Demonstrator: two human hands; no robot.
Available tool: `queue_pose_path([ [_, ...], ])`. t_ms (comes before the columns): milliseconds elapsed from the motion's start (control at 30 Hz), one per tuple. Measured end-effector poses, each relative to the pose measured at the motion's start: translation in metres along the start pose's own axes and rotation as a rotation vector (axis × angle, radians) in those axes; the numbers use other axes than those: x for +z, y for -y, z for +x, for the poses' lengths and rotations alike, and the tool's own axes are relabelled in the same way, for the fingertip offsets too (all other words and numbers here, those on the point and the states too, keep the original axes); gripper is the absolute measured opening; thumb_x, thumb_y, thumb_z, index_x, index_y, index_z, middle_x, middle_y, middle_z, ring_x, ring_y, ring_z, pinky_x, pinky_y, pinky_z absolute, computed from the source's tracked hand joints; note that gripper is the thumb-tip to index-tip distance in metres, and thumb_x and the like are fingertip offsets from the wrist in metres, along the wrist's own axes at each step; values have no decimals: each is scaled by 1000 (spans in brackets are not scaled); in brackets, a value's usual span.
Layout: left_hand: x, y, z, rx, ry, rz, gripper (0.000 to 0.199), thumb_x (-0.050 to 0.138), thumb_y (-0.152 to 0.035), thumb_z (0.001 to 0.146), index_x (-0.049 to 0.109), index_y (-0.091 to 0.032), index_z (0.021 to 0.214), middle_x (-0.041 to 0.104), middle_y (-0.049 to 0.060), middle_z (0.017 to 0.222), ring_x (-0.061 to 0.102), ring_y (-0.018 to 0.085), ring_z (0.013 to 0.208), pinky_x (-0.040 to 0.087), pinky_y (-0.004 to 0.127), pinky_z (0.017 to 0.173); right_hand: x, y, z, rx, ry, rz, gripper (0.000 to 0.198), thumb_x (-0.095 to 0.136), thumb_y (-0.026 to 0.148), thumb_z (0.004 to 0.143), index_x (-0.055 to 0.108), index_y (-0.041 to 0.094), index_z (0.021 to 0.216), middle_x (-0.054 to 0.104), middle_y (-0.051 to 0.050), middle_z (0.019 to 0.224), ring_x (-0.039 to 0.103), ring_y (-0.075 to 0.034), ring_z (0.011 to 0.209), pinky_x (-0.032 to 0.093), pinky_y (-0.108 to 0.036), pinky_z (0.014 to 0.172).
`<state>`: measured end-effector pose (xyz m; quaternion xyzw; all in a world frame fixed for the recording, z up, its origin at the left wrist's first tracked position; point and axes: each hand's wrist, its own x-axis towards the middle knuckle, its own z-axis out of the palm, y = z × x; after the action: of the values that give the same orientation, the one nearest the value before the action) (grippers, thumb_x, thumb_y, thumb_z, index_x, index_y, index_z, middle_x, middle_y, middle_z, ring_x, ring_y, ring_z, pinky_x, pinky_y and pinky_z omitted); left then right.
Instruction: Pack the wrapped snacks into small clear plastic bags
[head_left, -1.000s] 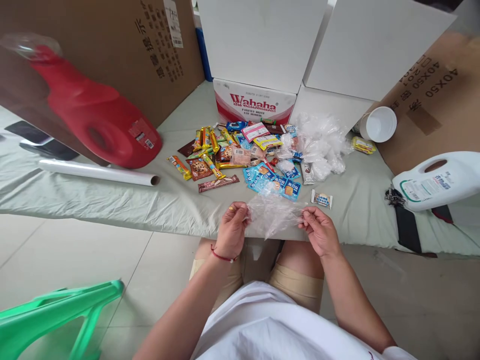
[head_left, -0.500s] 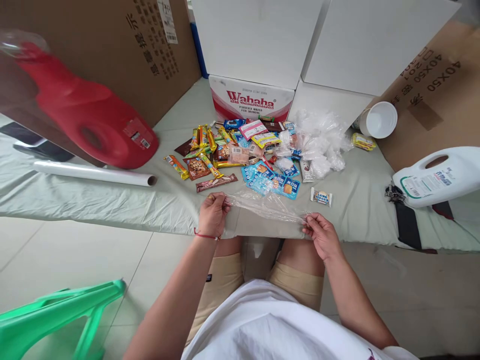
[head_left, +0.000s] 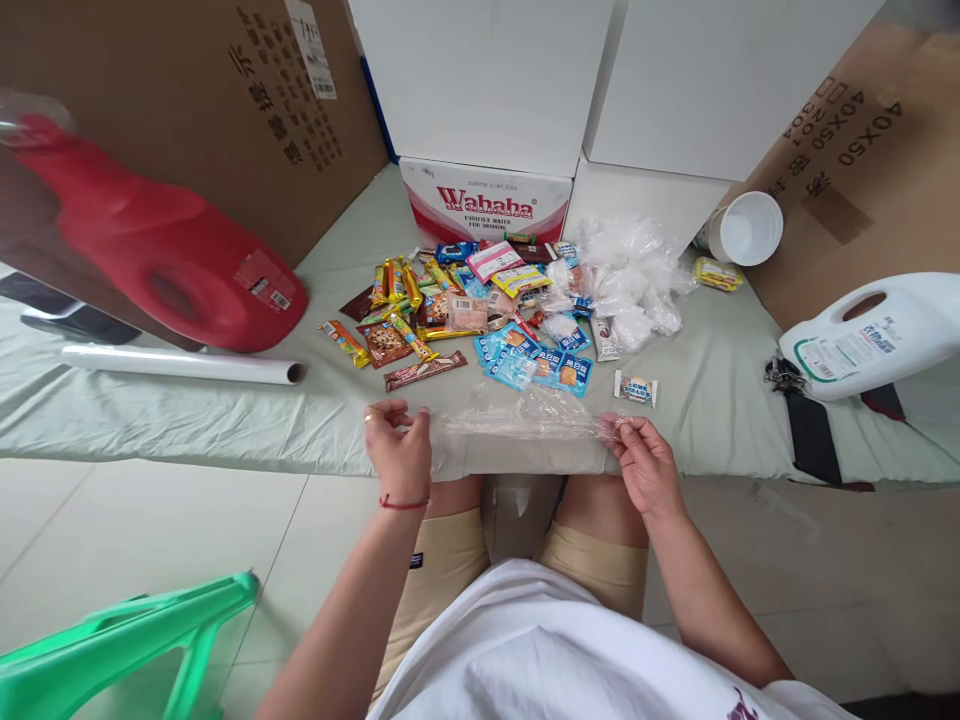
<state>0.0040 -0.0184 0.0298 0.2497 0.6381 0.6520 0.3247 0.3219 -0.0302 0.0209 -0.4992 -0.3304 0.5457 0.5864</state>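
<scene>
A clear plastic bag (head_left: 525, 418) lies stretched sideways along the table's front edge. My right hand (head_left: 641, 455) pinches its right end between thumb and fingers. Just off the bag's left end is my left hand (head_left: 399, 445), its thumb and fingers apart with nothing seen between them. A red string bracelet circles that wrist. Beyond the bag lie blue snack packets (head_left: 529, 360) and a brown wrapped bar (head_left: 425, 371). A small white-and-blue wrapped snack (head_left: 636, 389) sits by itself above my right hand.
A pile of wrapped snacks (head_left: 457, 300) and crumpled clear bags (head_left: 630, 280) lies before a Wahaba box (head_left: 487, 200). To the left are a red jug (head_left: 180, 250) and a white tube (head_left: 184, 365); to the right, a white bottle (head_left: 877, 335) and a white cup (head_left: 745, 228).
My left hand has let go of the bag's left end and moved left, its fingers spreading. My right hand keeps its pinch. The camera view has shifted slightly.
</scene>
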Motion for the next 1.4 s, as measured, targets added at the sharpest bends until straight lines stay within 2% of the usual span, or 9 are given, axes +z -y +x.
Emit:
queue_pose_path([
  [100,10,-22,-36,22,178,45,31,78,-46,83,57,-23,85,54,-3,71,52,11,58,39,23,52,10,8,-16,-147,110,-116,23,74,48,92,72,26,99,76,-6,118,71,-23,113,55,-44,106],
  [233,45,-38,-81,-486,654,-34,54,71,-73,80,58,-22,94,63,2,89,66,14,61,45,23,48,22,21,-41,-323,294,-375,14,63,38,101,72,28,104,73,-8,128,70,-25,120,55,-45,109],
  [567,85,-22,-96,-724,527,-291,59,88,-5,52,57,-21,99,63,0,94,74,19,87,59,29,76,31,8,-85,-871,395,-872,38,57,13,98,64,32,131,71,-10,123,68,-25,112,61,-44,94],
  [700,72,-32,-88,-630,578,-259,37,88,-20,61,60,-18,86,63,-1,78,65,10,67,48,19,59,19,19,-91,-792,446,-792,38,59,22,98,62,30,135,68,-11,124,65,-28,115,58,-48,97],
  [867,53,-54,-83,-540,798,-125,34,89,-35,67,61,-18,79,57,-4,64,51,6,51,30,19,47,8,49,-48,-800,153,-825,60,68,29,96,49,33,152,54,-14,143,63,-28,120,57,-47,98],
  [967,44,-64,-80,-519,976,11,31,87,-30,66,64,-19,83,57,-4,61,48,8,48,27,20,47,20,72,-16,-845,347,-902,69,79,40,88,53,33,151,48,-12,156,45,-34,144,44,-55,116],
  [1100,30,-67,-64,-362,1093,199,30,85,-25,62,69,-20,87,58,-4,58,49,12,50,29,22,48,44,95,5,-708,685,-807,13,69,35,96,78,32,104,74,-4,121,55,-29,134,42,-51,116],
  [1200,14,-63,-39,-142,1003,323,28,83,-24,61,71,-21,86,57,-4,60,49,12,53,31,23,51,56,96,9,-386,561,-596,20,68,44,95,76,25,93,73,-3,87,68,-21,86,56,-37,82],
  [1400,-18,-40,-6,-134,439,286,45,85,-29,54,64,-19,93,61,-3,77,54,10,63,38,21,55,73,71,10,61,294,-271,48,83,65,71,63,21,78,44,8,55,38,-8,42,27,-20,35],
])
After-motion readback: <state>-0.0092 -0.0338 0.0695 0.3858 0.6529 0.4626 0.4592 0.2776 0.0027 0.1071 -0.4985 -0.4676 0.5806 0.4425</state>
